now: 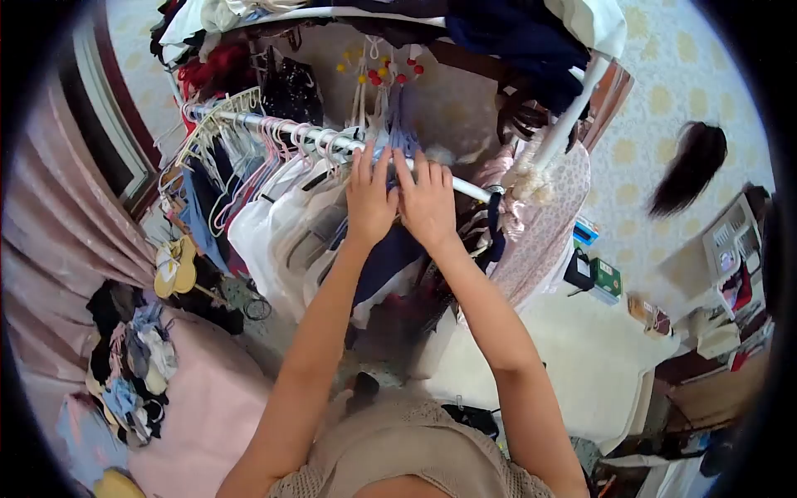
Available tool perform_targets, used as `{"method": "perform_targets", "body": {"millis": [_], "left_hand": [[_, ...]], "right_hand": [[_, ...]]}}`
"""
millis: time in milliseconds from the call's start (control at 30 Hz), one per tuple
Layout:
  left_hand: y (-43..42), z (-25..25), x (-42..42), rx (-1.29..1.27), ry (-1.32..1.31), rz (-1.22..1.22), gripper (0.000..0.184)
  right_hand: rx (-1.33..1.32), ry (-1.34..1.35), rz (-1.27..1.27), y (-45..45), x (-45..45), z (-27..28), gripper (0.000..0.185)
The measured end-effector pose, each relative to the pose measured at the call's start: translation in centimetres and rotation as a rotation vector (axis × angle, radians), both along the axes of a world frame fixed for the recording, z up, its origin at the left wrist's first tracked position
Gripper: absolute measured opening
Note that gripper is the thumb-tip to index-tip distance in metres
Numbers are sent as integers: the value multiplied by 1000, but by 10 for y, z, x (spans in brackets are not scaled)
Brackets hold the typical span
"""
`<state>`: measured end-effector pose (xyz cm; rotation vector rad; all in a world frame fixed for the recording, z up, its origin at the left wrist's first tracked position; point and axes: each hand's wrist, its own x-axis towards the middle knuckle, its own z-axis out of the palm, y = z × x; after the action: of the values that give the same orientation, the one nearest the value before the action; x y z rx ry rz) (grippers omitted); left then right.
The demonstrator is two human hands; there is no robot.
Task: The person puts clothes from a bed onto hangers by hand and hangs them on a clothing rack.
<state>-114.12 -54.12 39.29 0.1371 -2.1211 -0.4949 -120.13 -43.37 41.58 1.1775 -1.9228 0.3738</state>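
Both of my hands are up at the white clothes rail (475, 189), close together near its middle. My left hand (370, 206) lies back up with its fingers stretched over the rail, just right of several white hangers (330, 143). Beside it, my right hand (427, 206) has its fingers stretched apart on the rail, and the thumbs nearly meet. Below the hands hangs a navy and white garment (388, 264). White shirts (267, 228) and pink hangers (270, 133) fill the rail to the left. What lies under my palms is hidden.
A patterned pink cloth (552, 216) hangs at the rail's right end. Dark clothes (506, 41) are draped on the upper bar. At right stands a cream surface (540, 353) with a green box (606, 280). Piled clothes (137, 373) lie on the pink cover (195, 398).
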Motion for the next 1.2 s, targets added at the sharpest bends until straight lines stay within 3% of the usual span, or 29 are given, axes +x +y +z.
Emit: {"method": "perform_targets", "body": {"millis": [167,233,300,400,433,500,533,633,700,767,800,867,900,967,1000,1100,1200], "left_hand": [[29,-23,-3,205,205,-20,67],[46,-47,-6,284,165,75,66],[74,-65,4,89,2,387,64],[109,-74,16,87,-1,459,55],[120,-75,21,57,-24,487,52],[137,-76,30,59,-36,494,45],[142,-74,35,140,-89,450,42],[154,-72,47,256,-172,365,32],[160,-77,53,294,-214,338,28],[166,-82,63,338,-268,293,26],[168,-88,68,359,-287,262,26],[178,-95,82,353,-307,217,24],[182,-99,89,342,-324,211,24],[192,-110,104,448,-337,191,24],[196,-113,114,546,-358,164,24],[203,-121,137,458,-384,144,23],[213,-125,153,513,-372,128,23]], "right_hand": [[55,-10,183,41,1,-8,50],[127,-30,267,64,-3,-23,49],[113,-314,382,93,-5,-56,46],[639,-58,219,124,-28,-114,34],[640,-60,237,133,-27,-127,34],[670,-267,563,148,-23,-140,30],[659,-262,576,154,-22,-140,30],[29,-366,761,169,-14,-131,30],[-80,-432,740,180,-21,-125,40],[-436,-687,491,181,-34,-124,46],[-448,-683,487,177,-46,-127,46],[-742,-878,306,165,-70,-143,52],[-736,-877,310,165,-72,-145,52],[-613,-1475,618,164,-70,-151,57],[-482,-1493,528,144,-91,-208,53],[-341,-1346,590,167,-59,-196,46],[-151,-1654,579,193,-32,-204,29]]}}
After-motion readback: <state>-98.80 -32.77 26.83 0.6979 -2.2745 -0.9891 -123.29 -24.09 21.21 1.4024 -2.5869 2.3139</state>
